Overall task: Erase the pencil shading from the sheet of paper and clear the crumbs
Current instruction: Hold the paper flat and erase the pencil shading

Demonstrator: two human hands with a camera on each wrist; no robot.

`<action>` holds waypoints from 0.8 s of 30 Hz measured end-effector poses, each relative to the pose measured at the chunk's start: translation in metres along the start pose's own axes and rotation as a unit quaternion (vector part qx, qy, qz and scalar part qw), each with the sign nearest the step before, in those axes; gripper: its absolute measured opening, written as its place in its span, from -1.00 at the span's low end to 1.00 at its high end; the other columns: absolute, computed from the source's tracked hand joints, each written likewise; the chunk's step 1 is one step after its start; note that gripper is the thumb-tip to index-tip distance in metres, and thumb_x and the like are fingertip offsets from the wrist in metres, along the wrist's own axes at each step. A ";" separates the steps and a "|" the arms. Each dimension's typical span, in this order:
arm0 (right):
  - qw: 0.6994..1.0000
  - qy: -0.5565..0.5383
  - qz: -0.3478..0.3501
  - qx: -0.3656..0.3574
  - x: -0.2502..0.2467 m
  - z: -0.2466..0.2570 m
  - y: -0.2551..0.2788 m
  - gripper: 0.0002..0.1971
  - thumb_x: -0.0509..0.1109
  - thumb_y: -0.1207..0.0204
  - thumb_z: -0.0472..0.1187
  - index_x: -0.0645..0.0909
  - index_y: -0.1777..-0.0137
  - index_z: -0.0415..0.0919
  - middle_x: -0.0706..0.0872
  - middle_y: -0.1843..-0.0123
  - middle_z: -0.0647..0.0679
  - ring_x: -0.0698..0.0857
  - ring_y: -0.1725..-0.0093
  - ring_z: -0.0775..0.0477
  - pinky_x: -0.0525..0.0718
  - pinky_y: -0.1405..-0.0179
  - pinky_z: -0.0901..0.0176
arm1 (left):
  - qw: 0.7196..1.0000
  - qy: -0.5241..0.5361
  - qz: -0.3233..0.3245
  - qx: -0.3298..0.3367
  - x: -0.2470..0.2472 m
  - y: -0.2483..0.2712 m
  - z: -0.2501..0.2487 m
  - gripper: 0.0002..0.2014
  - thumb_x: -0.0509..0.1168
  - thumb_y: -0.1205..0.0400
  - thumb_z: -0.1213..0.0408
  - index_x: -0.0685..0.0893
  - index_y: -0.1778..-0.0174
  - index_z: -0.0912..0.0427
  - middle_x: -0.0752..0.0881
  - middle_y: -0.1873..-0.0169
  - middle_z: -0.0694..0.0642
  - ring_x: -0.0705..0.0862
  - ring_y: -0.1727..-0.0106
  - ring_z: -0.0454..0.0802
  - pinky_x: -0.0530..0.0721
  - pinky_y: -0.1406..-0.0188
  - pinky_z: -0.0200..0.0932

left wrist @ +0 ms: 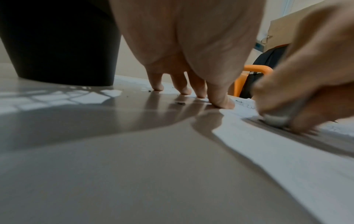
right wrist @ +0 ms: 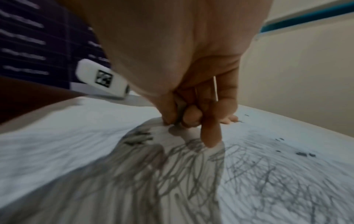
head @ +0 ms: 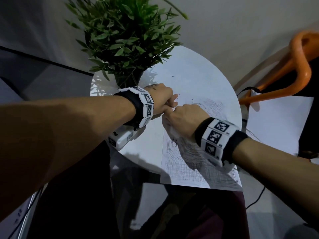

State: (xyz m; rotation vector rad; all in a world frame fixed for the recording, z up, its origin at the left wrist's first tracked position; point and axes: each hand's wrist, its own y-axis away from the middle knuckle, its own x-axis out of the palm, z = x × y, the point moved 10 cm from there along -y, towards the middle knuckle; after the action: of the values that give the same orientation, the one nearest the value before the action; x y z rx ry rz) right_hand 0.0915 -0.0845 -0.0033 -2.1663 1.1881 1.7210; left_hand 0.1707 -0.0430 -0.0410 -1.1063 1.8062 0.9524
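A white sheet of paper [head: 198, 175] lies on a round white table [head: 146, 152] and hangs over its near edge. Grey pencil shading [head: 212, 104] [right wrist: 172, 174] covers much of the sheet. Dark eraser crumbs [head: 193, 100] [right wrist: 304, 153] lie scattered around the hands. My right hand [head: 186, 114] [right wrist: 182, 60] pinches a small pale eraser [left wrist: 275, 119] [right wrist: 181, 111] and holds it down on the shaded area; one finger [right wrist: 210, 141] touches the paper. Just to its left, my left hand [head: 160, 97] [left wrist: 191, 45] presses straight fingertips [left wrist: 220, 103] onto the sheet's left edge.
A black pot [left wrist: 57, 45] with a leafy green plant [head: 124, 37] stands on the table's far left, close behind my left hand. An orange chair frame [head: 298, 66] is off the table's right side. A dark cable [head: 255, 199] runs on the floor.
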 end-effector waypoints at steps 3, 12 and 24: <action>0.997 0.026 0.023 -0.072 0.007 0.023 0.016 -0.75 0.02 -0.68 -0.23 0.49 -0.20 -0.21 0.71 0.03 -0.14 0.67 0.14 -0.24 0.35 0.29 0.05 | 0.999 0.026 -0.015 0.027 0.005 -0.003 0.002 -0.77 0.45 -0.63 0.05 0.82 -0.09 0.09 0.68 -0.41 0.08 0.62 -0.44 0.11 0.56 -0.39 -0.07; 0.999 -0.035 0.002 0.007 -0.001 -0.012 0.001 -0.66 0.03 -0.72 -0.13 0.42 -0.42 -0.12 0.66 -0.03 -0.15 0.64 0.06 -0.31 0.36 0.23 0.02 | 1.000 0.013 -0.008 -0.005 0.004 -0.002 0.004 -0.57 0.22 -0.53 -0.20 0.83 -0.06 -0.02 0.67 -0.36 0.30 0.62 -0.36 0.29 0.59 -0.35 0.10; 0.997 -0.045 0.043 -0.051 0.015 0.003 0.023 -0.84 0.04 -0.71 -0.03 0.44 -0.12 0.03 0.31 0.38 0.05 0.53 0.27 -0.22 0.35 0.30 0.06 | 0.999 0.008 -0.005 0.032 0.009 -0.008 0.001 -0.76 0.39 -0.65 -0.02 0.81 -0.01 0.06 0.74 -0.23 0.27 0.65 -0.32 0.26 0.61 -0.29 0.05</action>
State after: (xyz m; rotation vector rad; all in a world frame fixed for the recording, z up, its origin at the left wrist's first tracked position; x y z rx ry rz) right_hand 0.0754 -0.1056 -0.0090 -2.0955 1.2134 1.9340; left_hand 0.1759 -0.0475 -0.0513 -1.0853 1.8298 0.8764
